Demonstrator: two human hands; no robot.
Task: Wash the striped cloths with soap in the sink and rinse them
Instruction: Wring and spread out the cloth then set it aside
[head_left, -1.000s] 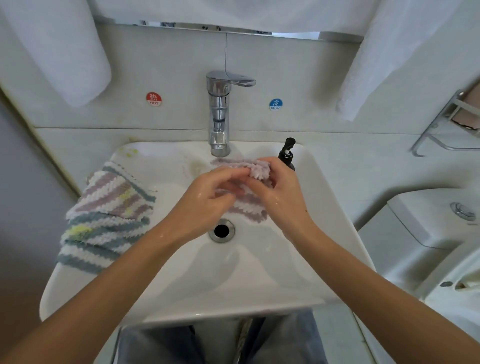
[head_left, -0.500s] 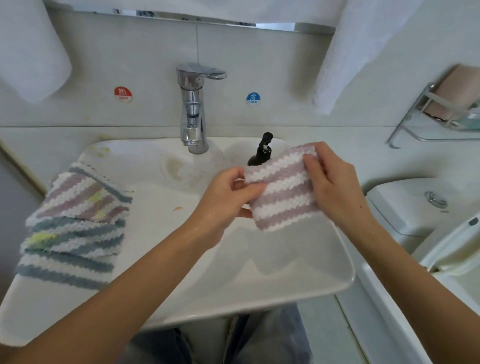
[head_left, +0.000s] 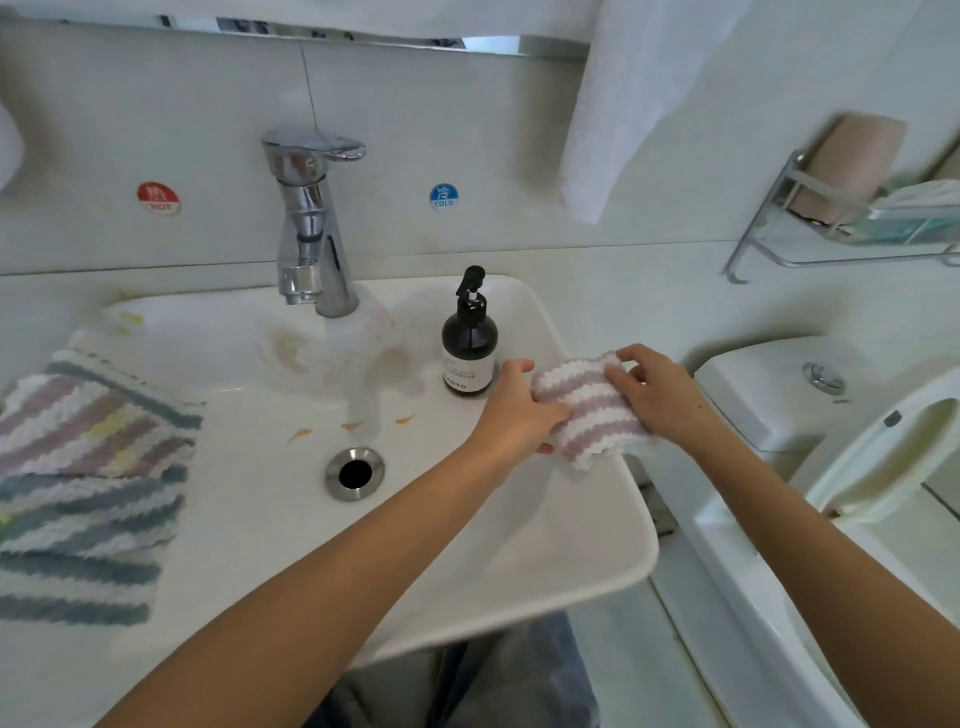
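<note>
A folded purple-and-white striped cloth (head_left: 589, 410) lies over the right rim of the white sink (head_left: 597, 561). My left hand (head_left: 514, 410) grips its left edge and my right hand (head_left: 657, 397) pinches its right side, fingers curled on the top. Several more striped cloths (head_left: 88, 483), grey, purple and yellow, are piled on the sink's left rim. A dark soap pump bottle (head_left: 469, 343) stands on the rim just left of my left hand. The chrome tap (head_left: 311, 223) is at the back and no water runs from it.
The drain (head_left: 356, 473) is open in the basin, with small orange specks above it. A toilet (head_left: 831, 441) stands close on the right. A wall rack (head_left: 852, 218) and a hanging white towel (head_left: 623, 119) are above it.
Both hands carried the purple striped cloth from under the tap to the right and lowered it onto the sink's right rim. The view swung right.
</note>
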